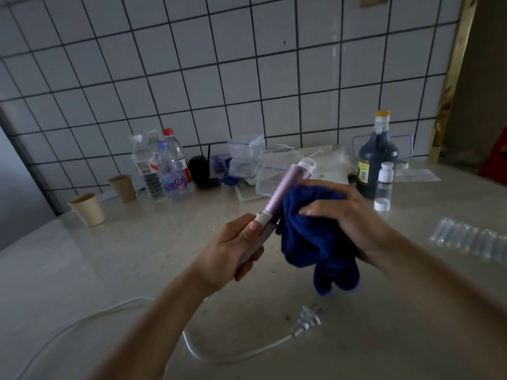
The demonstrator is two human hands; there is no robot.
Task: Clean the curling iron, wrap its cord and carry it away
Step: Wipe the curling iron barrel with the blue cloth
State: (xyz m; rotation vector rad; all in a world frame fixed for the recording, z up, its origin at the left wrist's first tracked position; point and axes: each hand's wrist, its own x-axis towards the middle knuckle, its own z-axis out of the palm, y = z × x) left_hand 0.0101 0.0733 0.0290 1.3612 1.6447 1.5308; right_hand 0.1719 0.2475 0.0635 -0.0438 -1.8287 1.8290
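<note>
At the left, a limp white power cord (96, 322) was seen lying in a loose curve on the pale speckled stone counter (109, 270). It passed beneath the left forearm and ended in a white two-pin plug (307, 319), which lay unconnected on the surface.

The left hand (241, 245) was closed firmly round the white plastic handle of a slim curling iron (285, 187) with a lilac metal barrel and a white end cap. The thumb was laid along the handle. The iron was held clear of the counter, in front of the person.

Its long axis ran from the handle, low and near at the left, to the capped tip, higher and farther at the right. The tip pointed away from the person, toward the tiled wall.

A crumpled dark blue terry cloth (315, 234) was pressed against the barrel's right side, its loose end hanging down. The right hand (348, 215) was curled over the cloth and held it there.

The iron was judged light and rigid, with a smooth barrel likely to slip. The handle was judged the proper place to hold it. The cord was judged soft enough to wind, though its trailing plug may snag.
</note>
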